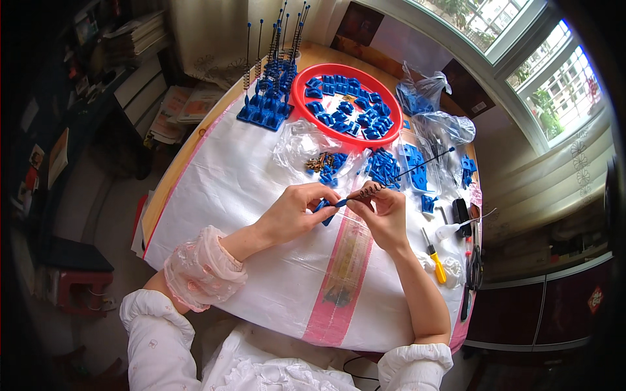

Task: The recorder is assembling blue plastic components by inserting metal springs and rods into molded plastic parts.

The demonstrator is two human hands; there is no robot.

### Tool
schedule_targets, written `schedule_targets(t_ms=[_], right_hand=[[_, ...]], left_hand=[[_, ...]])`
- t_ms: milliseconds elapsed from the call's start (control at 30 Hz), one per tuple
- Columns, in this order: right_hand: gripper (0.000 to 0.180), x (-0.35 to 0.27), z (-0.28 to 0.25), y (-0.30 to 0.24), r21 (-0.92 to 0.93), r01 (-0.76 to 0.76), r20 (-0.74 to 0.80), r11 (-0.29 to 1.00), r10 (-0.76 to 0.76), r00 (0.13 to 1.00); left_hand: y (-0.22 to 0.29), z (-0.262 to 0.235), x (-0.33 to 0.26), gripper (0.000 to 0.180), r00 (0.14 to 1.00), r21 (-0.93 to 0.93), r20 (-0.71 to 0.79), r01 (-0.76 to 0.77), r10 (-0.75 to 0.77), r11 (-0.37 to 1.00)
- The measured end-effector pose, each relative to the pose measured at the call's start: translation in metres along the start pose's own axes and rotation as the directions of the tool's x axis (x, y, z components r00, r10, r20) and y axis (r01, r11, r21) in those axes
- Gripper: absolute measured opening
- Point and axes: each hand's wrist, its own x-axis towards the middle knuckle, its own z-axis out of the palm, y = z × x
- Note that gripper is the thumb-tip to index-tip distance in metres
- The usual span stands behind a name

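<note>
Over the middle of the table, my left hand (293, 212) pinches a small blue plastic part (326, 214) between thumb and fingers. My right hand (385, 218) grips the lower end of a black spring rod (373, 189), which slants up and right to a small blue tip. The two pieces meet between my fingertips, though the fingers partly hide the joint. Just beyond my hands are a pile of small blue pieces (385, 166) and a heap of brass-coloured screws (319, 162).
A red round tray (297, 91) holds several blue parts. To its left, blue bases (264, 114) carry upright spring rods. Plastic bags (443, 125) lie at the back right. On the right are a yellow-handled screwdriver (440, 270), a white squeeze bottle (447, 231) and black-handled scissors (475, 267).
</note>
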Motion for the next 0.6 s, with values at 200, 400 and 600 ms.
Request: schedule_targets(t_ms=[200,400,600], right_hand=[[0.008,0.0,0.0,0.001,0.099,-0.001,0.01,0.995,0.0,1.0],[0.009,-0.002,0.004,0.001,0.197,-0.095,-0.026,0.976,0.102,0.994],[0.013,-0.004,0.003,0.014,0.322,-0.168,-0.016,0.932,0.183,0.983]], left_hand=[[0.009,-0.007,-0.002,0.01,0.989,0.176,-0.105,-0.088,0.107,0.98],[0.01,-0.005,-0.003,0.013,0.917,0.363,-0.217,-0.243,0.335,0.899],[0.017,-0.008,-0.004,0.015,0.833,0.609,-0.168,-0.333,0.527,0.72]])
